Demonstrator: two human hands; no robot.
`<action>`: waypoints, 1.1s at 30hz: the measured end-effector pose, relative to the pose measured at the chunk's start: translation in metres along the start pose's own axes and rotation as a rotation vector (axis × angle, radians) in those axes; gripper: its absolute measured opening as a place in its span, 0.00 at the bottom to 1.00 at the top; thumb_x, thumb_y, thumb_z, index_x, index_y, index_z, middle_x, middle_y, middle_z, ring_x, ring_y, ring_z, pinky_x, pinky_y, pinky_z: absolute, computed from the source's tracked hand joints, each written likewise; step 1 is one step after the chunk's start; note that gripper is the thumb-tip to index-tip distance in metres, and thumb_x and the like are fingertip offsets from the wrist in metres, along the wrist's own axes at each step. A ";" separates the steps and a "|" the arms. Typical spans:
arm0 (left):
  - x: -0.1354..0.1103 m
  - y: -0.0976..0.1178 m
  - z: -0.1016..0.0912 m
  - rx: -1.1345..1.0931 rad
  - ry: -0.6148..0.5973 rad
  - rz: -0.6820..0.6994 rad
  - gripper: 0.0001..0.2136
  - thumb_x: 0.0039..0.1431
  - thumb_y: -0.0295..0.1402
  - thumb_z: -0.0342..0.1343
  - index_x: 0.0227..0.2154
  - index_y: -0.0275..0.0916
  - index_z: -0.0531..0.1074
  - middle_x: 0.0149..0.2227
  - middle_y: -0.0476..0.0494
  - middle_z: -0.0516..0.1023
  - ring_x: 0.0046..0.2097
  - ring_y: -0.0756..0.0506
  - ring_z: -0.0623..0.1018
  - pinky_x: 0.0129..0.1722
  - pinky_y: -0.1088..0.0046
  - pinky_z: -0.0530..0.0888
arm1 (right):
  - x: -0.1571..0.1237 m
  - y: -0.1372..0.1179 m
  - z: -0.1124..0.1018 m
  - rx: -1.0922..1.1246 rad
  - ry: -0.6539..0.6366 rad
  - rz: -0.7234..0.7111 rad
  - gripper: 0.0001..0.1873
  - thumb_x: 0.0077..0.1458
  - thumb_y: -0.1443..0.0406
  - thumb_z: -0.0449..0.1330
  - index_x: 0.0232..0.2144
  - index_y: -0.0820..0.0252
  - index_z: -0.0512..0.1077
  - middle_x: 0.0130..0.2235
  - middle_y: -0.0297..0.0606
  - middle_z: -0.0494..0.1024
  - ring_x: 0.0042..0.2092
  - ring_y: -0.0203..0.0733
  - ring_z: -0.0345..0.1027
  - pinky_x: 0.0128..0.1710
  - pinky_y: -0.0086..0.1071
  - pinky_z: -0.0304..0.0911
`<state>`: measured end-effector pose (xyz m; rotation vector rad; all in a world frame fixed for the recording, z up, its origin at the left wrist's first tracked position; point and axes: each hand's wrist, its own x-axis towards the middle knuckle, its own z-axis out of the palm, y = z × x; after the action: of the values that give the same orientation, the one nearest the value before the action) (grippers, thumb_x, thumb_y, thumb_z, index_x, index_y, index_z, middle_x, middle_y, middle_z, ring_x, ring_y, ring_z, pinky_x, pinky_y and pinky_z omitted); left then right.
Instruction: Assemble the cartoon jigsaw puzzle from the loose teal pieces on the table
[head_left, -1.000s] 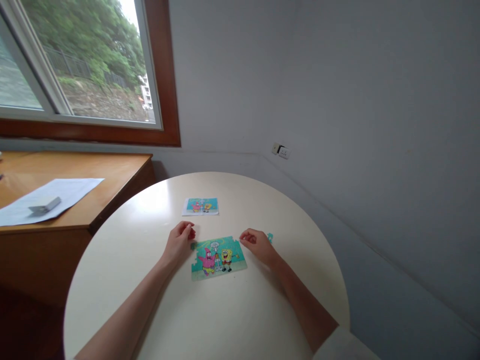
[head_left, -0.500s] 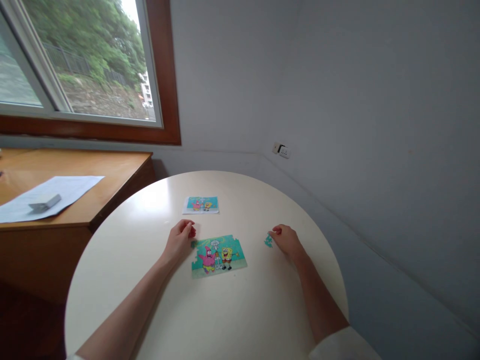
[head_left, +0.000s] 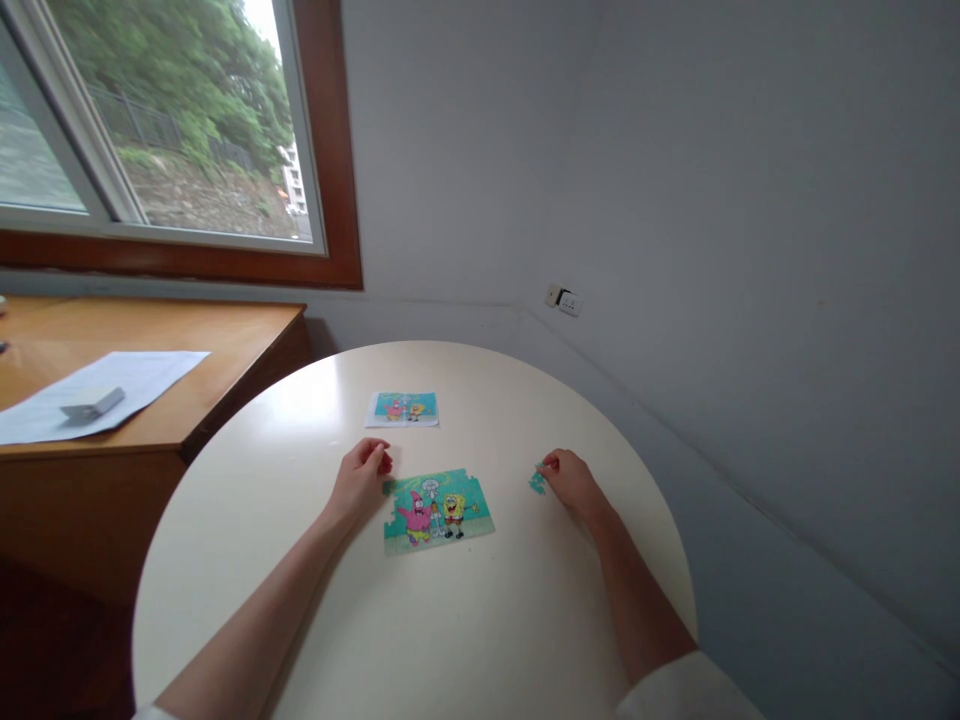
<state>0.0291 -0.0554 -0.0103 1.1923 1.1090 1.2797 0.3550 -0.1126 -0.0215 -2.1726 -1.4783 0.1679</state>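
A mostly assembled jigsaw puzzle with cartoon figures on a teal ground lies on the round table, with gaps along its left edge and top right corner. At its upper left, my left hand rests with curled fingers; whatever is inside them, if anything, is hidden. A small dark green piece shows beside that hand, by the puzzle's corner. To the right of the puzzle, my right hand pinches at a little cluster of teal puzzle pieces; its fingertips partly cover them.
A printed reference picture on white paper lies behind the puzzle. The round white table stands close to the wall. At left, a wooden desk carries paper sheets and a small white box. A wall socket is beyond.
Almost nothing differs. Both hands keep their places, and the puzzle and loose pieces lie as before.
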 end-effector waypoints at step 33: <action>0.003 -0.005 -0.001 0.022 -0.017 0.038 0.12 0.44 0.42 0.55 0.26 0.37 0.69 0.21 0.49 0.69 0.25 0.50 0.69 0.24 0.73 0.67 | -0.024 -0.087 0.039 0.646 -0.237 -0.224 0.05 0.43 0.65 0.55 0.25 0.61 0.69 0.27 0.36 0.74 0.29 0.37 0.68 0.33 0.31 0.62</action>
<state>0.0289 -0.0525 -0.0153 1.2443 1.0952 1.2870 0.2582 -0.0961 -0.0189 -1.4978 -1.5094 0.7349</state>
